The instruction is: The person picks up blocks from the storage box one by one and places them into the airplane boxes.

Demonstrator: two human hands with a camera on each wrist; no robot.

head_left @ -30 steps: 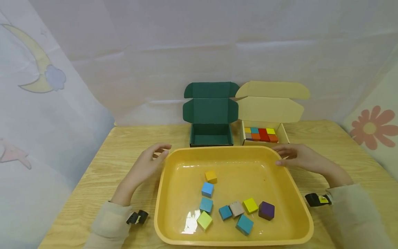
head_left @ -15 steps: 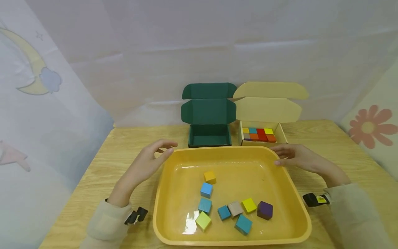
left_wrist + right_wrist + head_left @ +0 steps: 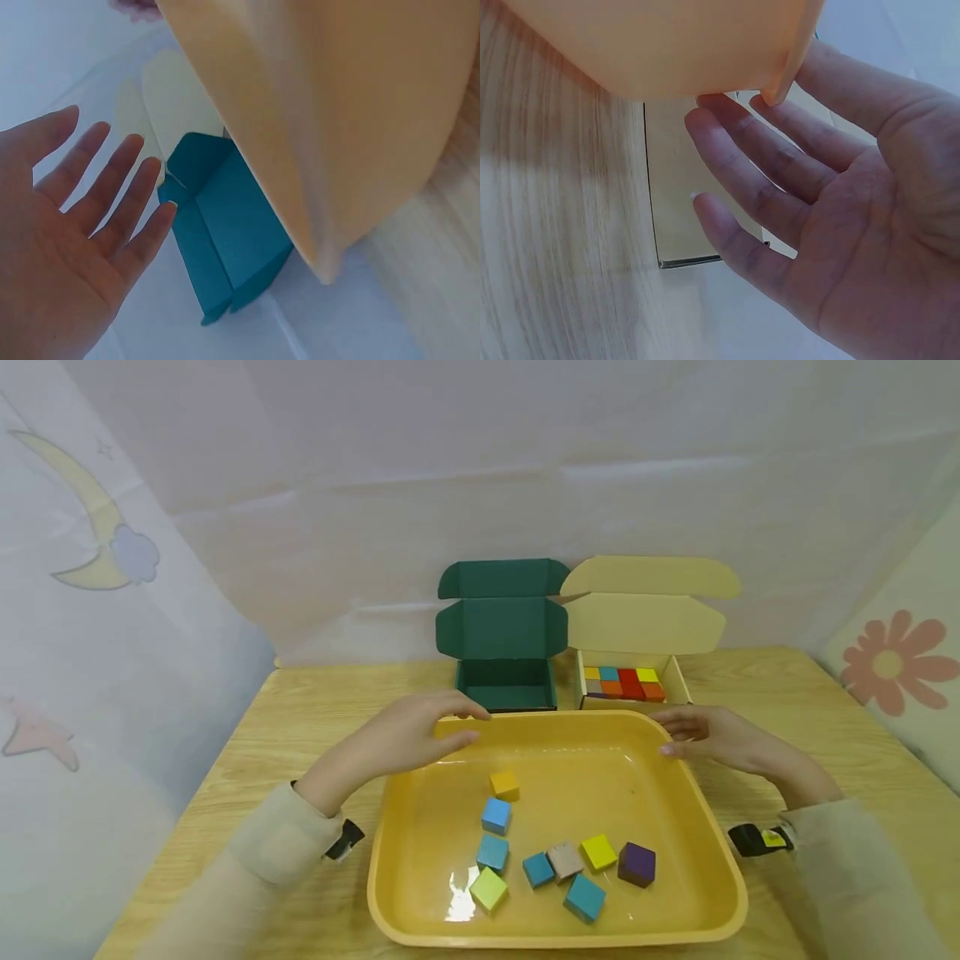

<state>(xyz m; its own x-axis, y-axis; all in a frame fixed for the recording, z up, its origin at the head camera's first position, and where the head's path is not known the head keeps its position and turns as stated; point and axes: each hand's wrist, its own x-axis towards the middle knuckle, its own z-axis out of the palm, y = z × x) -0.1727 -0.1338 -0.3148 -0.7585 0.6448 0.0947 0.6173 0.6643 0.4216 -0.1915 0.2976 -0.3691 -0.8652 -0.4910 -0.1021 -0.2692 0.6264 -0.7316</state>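
Note:
A large yellow plastic tray (image 3: 558, 938) stands at the front of the table in the head view. Several wooden cubes lie loose in it, among them an orange-yellow cube (image 3: 505, 786), a light blue cube (image 3: 496, 816) and a purple cube (image 3: 637, 864). My left hand (image 3: 401, 735) hovers over the tray's far left corner, its fingers spread and holding nothing in the left wrist view. At the far right corner my right hand (image 3: 716, 742) holds the rim. Its thumb lies over the inner side, and the fingers are outside, under the lip (image 3: 799, 52).
Behind the tray stands a dark green box (image 3: 506, 685) with its lid up and nothing visible inside. To its right, a pale yellow box (image 3: 678, 681) with a raised lid contains several coloured blocks (image 3: 626, 683). A pale cloth (image 3: 337, 527) hangs behind the wooden table (image 3: 315, 693).
My left hand has moved right from beside the tray's left rim to over its far left corner. The right hand stays at the rim, and the cubes keep their places.

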